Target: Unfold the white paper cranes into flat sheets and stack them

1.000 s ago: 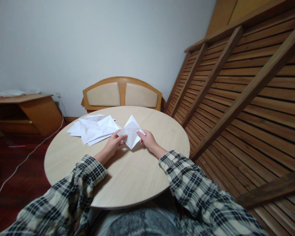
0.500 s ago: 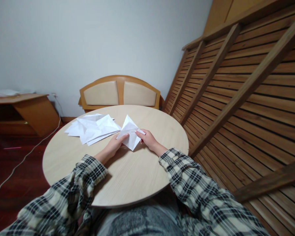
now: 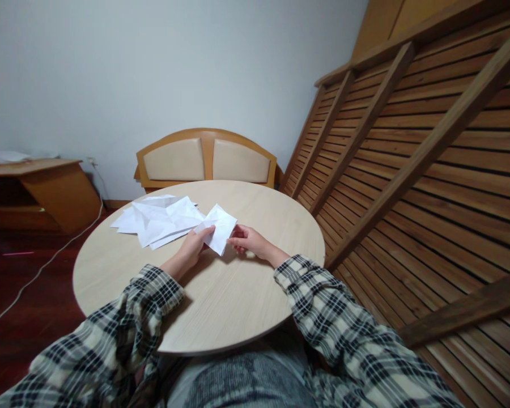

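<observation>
A small folded sheet of white paper [image 3: 221, 226] is held above the round table, tilted with one corner toward me. My left hand [image 3: 192, 247] is closed on its left side, thumb on top and the other fingers hidden underneath. Just at the paper's right edge is my right hand [image 3: 247, 239], its fingers loosely curled and thumb apart from them. Its fingertips are at or very near the edge; I cannot tell whether they touch. Left of the held piece, a loose pile of creased white papers [image 3: 157, 220] lies on the table, partly overlapped by it in view.
The round pale wooden table [image 3: 238, 306] stands right in front of my lap. Behind it is a headboard with cream panels [image 3: 174, 160]. A slatted wooden frame [image 3: 408, 187] leans along the right. At left stand a wooden cabinet [image 3: 63, 195] and a white cable [image 3: 46, 263] on the floor.
The paper has turned and now looks more compact, a little farther left. My right thumb has come off its top face, and the right hand is at the paper's edge.
</observation>
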`<state>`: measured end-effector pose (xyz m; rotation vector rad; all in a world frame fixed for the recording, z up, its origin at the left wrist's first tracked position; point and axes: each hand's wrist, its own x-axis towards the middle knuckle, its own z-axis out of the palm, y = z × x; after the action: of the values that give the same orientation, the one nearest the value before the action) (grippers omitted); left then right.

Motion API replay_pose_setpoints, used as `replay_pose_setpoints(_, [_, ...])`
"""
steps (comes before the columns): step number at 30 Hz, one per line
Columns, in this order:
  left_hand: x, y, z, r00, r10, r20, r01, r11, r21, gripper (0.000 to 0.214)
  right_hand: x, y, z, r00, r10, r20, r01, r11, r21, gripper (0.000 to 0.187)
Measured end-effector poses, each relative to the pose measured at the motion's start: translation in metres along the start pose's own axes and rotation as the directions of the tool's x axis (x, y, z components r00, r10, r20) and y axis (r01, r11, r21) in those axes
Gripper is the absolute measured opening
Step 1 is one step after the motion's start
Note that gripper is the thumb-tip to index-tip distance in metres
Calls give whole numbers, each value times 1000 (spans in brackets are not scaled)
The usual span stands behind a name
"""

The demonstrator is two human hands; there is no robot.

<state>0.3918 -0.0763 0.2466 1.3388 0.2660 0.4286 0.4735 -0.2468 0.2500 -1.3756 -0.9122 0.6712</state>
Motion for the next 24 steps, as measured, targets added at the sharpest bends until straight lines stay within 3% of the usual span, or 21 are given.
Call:
replay_pose_setpoints(7, [1,0,0,998,-62,-11,62,998,-2,23,0,0,-1,1000,-2,15,2,1000,-26,35])
replay_pose_setpoints(13, [0,0,0,1000,-23,1,23,999,39,22,-2,-3,0,1000,17,8,-16,999,-43,35])
replay_pose_setpoints(24, [0,0,1,997,-69,-23,68,997,-29,24,-1,-2,0,1000,-2,18,3,999,-41,37])
